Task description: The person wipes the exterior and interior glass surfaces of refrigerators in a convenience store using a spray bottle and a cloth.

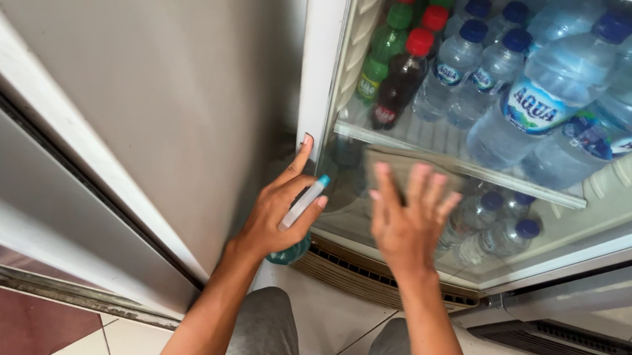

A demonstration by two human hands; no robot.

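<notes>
— Grey-trousered knees (pixel 262 341) crouch nearest; what do the hands hold?

— Left hand (pixel 279 213): fingers wrapped round a small teal spray bottle (pixel 303 204). Right hand (pixel 408 218): fingers spread, pressing a grey cloth (pixel 406 169) on the fridge's glass door (pixel 570 227).

— Risk?

— Probably pushing too hard, rattling the far clear plastic water bottles (pixel 545 102).

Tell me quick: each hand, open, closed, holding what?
Left hand: closed around a small spray bottle with a teal cap.
Right hand: open, fingers spread, pressing a cloth against the fridge's glass door.
</notes>
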